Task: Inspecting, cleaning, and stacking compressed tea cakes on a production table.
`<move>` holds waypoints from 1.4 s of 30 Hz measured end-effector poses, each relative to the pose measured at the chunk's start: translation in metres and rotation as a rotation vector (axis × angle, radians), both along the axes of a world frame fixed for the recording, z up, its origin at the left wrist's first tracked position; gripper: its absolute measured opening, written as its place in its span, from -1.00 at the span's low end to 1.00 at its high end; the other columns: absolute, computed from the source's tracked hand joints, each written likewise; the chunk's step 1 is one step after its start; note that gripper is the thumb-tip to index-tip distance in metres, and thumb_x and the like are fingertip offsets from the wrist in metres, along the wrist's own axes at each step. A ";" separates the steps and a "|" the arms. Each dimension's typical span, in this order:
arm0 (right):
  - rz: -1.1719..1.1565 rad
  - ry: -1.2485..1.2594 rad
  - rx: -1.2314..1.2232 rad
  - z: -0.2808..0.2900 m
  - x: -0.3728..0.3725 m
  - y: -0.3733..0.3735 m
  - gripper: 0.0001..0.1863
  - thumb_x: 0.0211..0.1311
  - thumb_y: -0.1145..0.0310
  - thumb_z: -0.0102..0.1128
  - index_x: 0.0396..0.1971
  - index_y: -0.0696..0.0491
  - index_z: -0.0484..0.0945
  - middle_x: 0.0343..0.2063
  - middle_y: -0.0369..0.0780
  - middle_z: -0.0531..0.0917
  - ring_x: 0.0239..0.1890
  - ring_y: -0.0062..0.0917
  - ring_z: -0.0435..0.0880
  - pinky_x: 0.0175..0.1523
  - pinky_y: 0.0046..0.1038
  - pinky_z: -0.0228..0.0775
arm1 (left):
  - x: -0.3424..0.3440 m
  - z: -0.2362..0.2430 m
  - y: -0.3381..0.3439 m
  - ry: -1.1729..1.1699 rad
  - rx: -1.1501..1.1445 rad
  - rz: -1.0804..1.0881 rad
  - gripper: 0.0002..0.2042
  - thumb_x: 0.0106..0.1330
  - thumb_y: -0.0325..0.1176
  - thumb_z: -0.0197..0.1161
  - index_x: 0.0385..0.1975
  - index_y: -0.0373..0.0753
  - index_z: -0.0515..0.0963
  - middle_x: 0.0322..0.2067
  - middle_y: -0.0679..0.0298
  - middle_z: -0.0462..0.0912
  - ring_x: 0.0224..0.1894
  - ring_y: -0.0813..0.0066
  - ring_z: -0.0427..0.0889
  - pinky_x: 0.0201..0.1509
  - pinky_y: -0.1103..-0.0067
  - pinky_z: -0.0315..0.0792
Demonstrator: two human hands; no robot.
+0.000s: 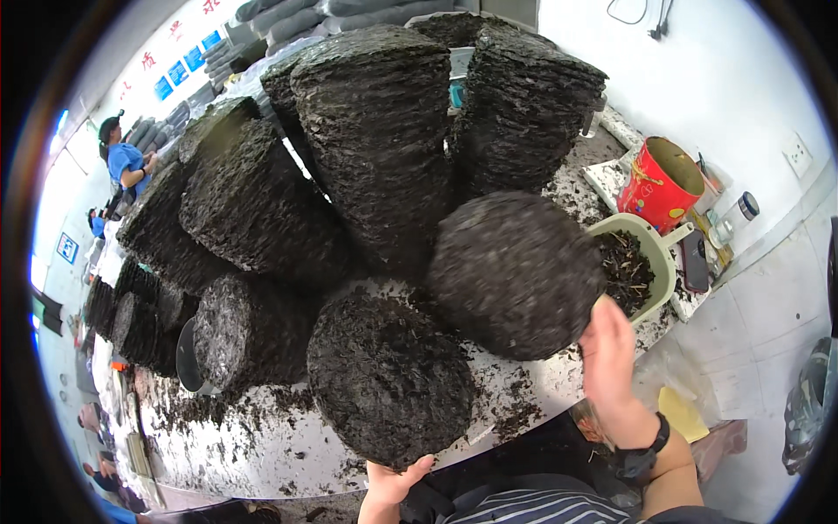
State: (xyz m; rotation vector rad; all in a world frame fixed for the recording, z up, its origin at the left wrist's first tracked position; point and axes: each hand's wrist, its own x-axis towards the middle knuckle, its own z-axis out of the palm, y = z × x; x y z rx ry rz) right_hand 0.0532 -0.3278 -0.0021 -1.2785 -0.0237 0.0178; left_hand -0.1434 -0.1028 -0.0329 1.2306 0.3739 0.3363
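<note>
My left hand (393, 486) pinches the lower edge of a round, dark dried seaweed sheet (388, 380), thumb on its face and fingers hidden beneath. To the right, my right hand (608, 356) grips the right edge of another round seaweed sheet (517, 275), held up and smeared by motion. Both sheets are black-brown and rough. Just behind them rises a tall stack of such sheets (375, 140), with another tall stack (528, 109) to its right. A shorter stack (231, 332) lies tipped on its side to the left.
Seaweed crumbs litter the white table (262, 441). At the right stand a pale green basin (668, 271) holding scraps, a red tin (659, 188), a dark phone (695, 262) and a jar (738, 214). More leaning stacks (253, 188) fill the left. A person in blue (129, 162) is far left.
</note>
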 end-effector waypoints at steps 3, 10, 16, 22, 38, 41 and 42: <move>-0.230 0.011 -0.243 -0.010 0.035 -0.019 -0.65 0.37 0.21 -0.06 0.01 0.13 0.40 -0.14 -0.29 0.53 -0.24 -0.64 0.46 -0.10 -0.63 0.30 | 0.006 0.000 0.003 -0.002 -0.019 0.004 -0.42 -0.04 -0.52 0.43 0.03 -0.39 0.33 -0.09 0.17 0.52 -0.07 0.41 0.51 0.03 0.47 0.39; -0.049 -0.408 -0.597 -0.016 0.047 -0.044 -0.84 0.20 0.47 0.13 -0.23 0.12 0.56 -0.26 -0.26 0.55 -0.25 -0.62 0.50 -0.18 -0.56 0.34 | 0.044 -0.004 0.014 -0.039 0.159 0.033 -0.45 0.03 -0.53 0.36 0.05 -0.35 0.30 -0.09 0.21 0.50 -0.09 0.44 0.49 0.01 0.49 0.38; 0.156 -0.902 -0.891 -0.002 0.036 -0.020 -0.82 -0.10 0.54 0.31 -0.41 0.05 0.61 -0.49 -0.28 0.57 -0.42 -0.43 0.53 -0.33 -0.47 0.37 | 0.101 0.033 -0.004 -0.098 -0.352 0.240 -0.58 0.12 -0.53 0.21 0.02 -0.27 0.33 -0.05 0.19 0.47 -0.01 0.32 0.46 0.12 0.37 0.31; 0.345 -1.091 -1.189 -0.003 0.042 -0.017 -0.89 -0.08 0.39 0.28 -0.49 -0.01 0.57 -0.56 -0.34 0.46 -0.48 -0.50 0.49 -0.41 -0.49 0.30 | 0.208 0.019 -0.046 -0.180 -0.725 -0.224 -0.68 0.23 -0.50 0.14 -0.02 -0.26 0.33 -0.04 0.19 0.46 0.04 0.32 0.44 0.18 0.32 0.27; -0.092 -0.102 -0.463 -0.010 0.063 -0.107 -0.70 0.26 0.41 0.03 -0.02 0.11 0.44 0.03 -0.20 0.45 -0.32 -0.64 0.53 -0.37 -0.61 0.46 | 0.227 -0.014 -0.057 0.077 -0.583 -0.100 -0.63 0.27 -0.41 0.17 0.02 -0.17 0.22 0.01 0.29 0.34 0.10 0.44 0.33 0.23 0.37 0.18; 0.247 -0.556 -0.868 -0.018 0.031 -0.080 -0.80 0.04 0.52 0.25 -0.28 0.06 0.59 -0.35 -0.24 0.60 -0.34 -0.56 0.61 -0.33 -0.54 0.47 | 0.223 -0.019 -0.053 0.057 -0.568 -0.112 -0.64 0.26 -0.41 0.17 0.01 -0.16 0.22 -0.01 0.30 0.36 0.07 0.45 0.36 0.21 0.39 0.19; 0.229 -0.853 -1.039 -0.019 0.027 -0.063 -0.75 -0.06 0.52 0.30 -0.29 0.01 0.60 -0.40 -0.26 0.59 -0.38 -0.50 0.61 -0.35 -0.51 0.47 | 0.223 -0.019 -0.051 0.058 -0.561 -0.088 -0.63 0.26 -0.41 0.17 0.01 -0.16 0.22 -0.01 0.30 0.36 0.07 0.45 0.36 0.21 0.39 0.19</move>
